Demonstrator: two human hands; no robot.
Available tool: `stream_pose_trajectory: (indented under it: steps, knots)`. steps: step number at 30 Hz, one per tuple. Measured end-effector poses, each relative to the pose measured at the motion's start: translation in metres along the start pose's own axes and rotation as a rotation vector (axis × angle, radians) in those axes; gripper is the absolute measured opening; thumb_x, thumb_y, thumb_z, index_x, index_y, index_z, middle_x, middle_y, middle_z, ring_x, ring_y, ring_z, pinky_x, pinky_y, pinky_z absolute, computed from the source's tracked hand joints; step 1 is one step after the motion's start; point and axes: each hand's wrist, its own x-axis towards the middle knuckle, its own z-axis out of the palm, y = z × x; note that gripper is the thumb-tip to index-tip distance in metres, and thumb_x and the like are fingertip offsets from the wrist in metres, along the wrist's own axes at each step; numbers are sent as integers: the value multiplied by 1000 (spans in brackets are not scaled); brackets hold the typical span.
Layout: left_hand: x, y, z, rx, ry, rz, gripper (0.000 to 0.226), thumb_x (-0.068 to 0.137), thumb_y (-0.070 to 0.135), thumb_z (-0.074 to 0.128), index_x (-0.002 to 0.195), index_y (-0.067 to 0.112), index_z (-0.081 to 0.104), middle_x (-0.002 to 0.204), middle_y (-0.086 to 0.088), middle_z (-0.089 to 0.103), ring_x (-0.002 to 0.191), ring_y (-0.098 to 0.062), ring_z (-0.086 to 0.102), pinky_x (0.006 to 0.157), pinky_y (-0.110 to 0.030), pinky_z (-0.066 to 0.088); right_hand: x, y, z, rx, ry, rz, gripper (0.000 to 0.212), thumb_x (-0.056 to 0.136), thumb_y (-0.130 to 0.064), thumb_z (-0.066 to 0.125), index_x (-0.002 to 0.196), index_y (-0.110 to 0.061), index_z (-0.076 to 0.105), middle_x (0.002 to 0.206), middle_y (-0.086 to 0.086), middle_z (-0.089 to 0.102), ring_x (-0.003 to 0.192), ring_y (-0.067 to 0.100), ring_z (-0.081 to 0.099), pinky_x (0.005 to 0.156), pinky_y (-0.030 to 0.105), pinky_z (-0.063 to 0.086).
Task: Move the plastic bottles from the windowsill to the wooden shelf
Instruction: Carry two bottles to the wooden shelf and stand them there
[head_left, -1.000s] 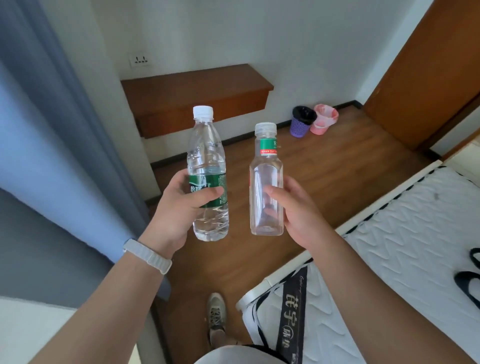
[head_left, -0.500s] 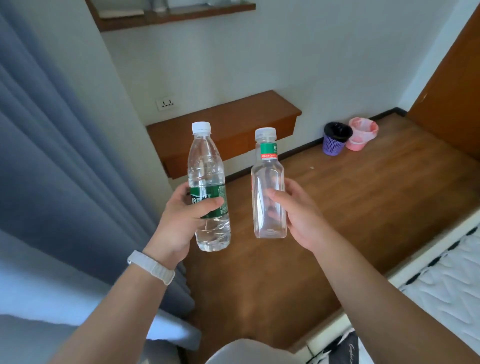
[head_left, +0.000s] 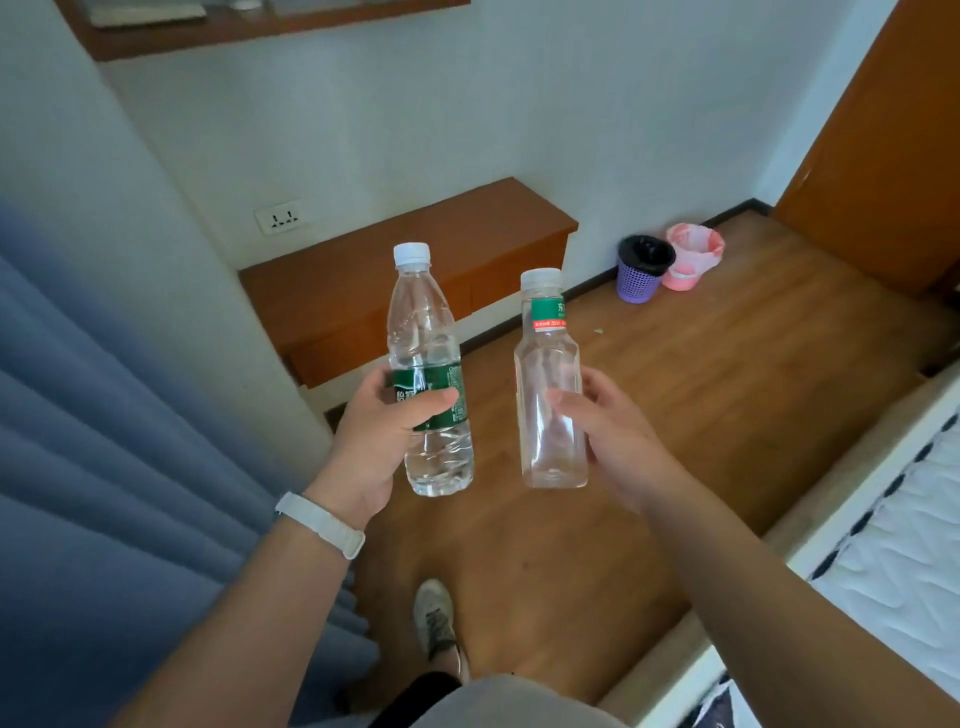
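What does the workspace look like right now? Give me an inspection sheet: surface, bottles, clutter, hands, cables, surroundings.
Surface: lower wooden shelf fixed to the wall ahead, above the wood floor.
Job's things: green-label water bottle and square clear bottle, both capped, roughly upright, held in the air short of the shelf.
Clutter: purple waste basket and pink bin side by side on the floor by the wall.
Hands: left hand grips the water bottle at its label; right hand holds the square bottle at mid-body.
Cables: nothing seen; wall socket has nothing plugged in.
Surroundings: blue curtain at left, mattress at right, wooden door beyond.
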Motion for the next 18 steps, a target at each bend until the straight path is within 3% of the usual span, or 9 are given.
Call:
stream_pose_trajectory:
  steps: [2, 7, 10, 14, 18]
  knots:
    - [25, 6, 0, 5, -34, 5, 48, 75, 14, 84, 116, 26, 64, 106, 4, 75, 99, -21, 72, 93, -50, 56, 19, -3, 0, -20, 29, -4, 58, 75, -49, 74, 127, -38, 53, 118, -6, 66, 103, 20, 69, 88, 49, 56]
    - [96, 31, -11, -5, -120, 33, 48, 78, 15, 81, 121, 25, 61, 110, 2, 74, 104, -22, 71, 95, -50, 55, 77, -18, 12, -10, 67, -18, 48, 82, -43, 71, 126, -33, 53, 114, -3, 68, 100, 21, 70, 89, 51, 56]
    - [140, 47, -28, -22, -104, 60, 51, 76, 13, 82, 122, 23, 61, 109, 2, 74, 103, -22, 71, 92, -49, 56, 125, -34, 32, -21, 70, -8, 55, 75, -48, 72, 125, -35, 53, 114, -4, 68, 103, 21, 69, 91, 52, 54]
    - [195, 61, -58, -67, -48, 81, 50, 77, 11, 82, 121, 22, 61, 109, 1, 74, 101, -23, 72, 90, -49, 57, 186, -53, 64, -56, 48, -49, 36, 85, -43, 69, 118, -39, 55, 107, -10, 69, 101, 16, 69, 92, 48, 55]
    - [244, 70, -82, -73, -2, 98, 51, 76, 9, 82, 122, 19, 62, 111, -2, 73, 102, -26, 71, 91, -52, 57, 232, -64, 86, -78, 42, -58, 34, 87, -40, 68, 119, -36, 56, 102, -12, 70, 100, 16, 69, 93, 47, 55]
